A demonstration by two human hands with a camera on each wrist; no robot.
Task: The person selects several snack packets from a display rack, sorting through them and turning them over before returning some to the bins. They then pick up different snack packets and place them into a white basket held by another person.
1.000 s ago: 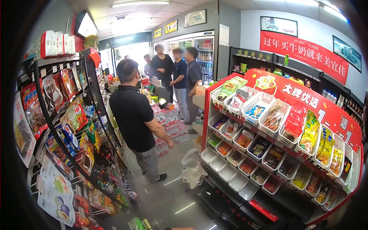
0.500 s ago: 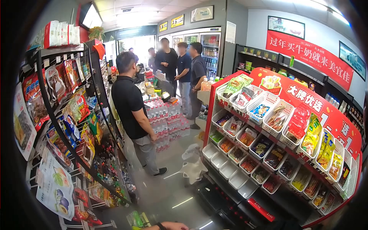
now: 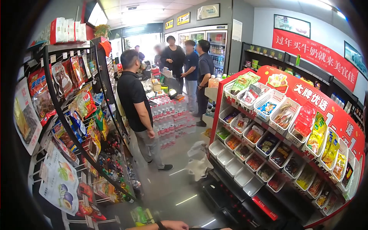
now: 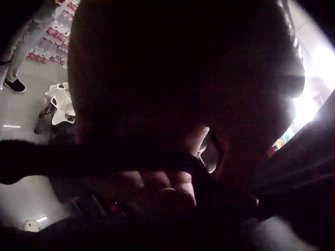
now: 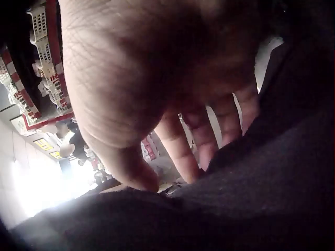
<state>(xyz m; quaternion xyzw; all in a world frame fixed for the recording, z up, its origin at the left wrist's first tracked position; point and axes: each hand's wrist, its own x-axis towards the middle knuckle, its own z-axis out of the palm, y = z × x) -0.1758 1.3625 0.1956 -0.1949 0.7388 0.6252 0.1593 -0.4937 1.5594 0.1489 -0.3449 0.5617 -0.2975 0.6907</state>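
At the bottom edge of the head view my left hand (image 3: 174, 224) lies low in front of me, a dark band (image 3: 161, 226) round its wrist. In the dark left wrist view its fingers (image 4: 152, 180) bend behind a dark strip (image 4: 94, 159); I cannot tell whether they grip it. My right hand (image 5: 141, 73) shows in the right wrist view with fingers extended and spread, holding nothing. Dark cloth (image 5: 235, 188) covers some of its fingertips. Near my left forearm are green packets (image 3: 141, 216), low down.
A rack of snack bags (image 3: 82, 105) stands on the left, a red stand with white baskets (image 3: 274, 99) on the right. Ahead, a person in a black shirt (image 3: 132, 94) stands beside stacked bottle packs (image 3: 168, 119). A white stool (image 3: 199, 167) is on the aisle floor (image 3: 172, 191).
The head view has shifted, with shelves and stand sliding rightward. My left hand and forearm have come further into the bottom edge. The person in black has lowered an arm to their side.
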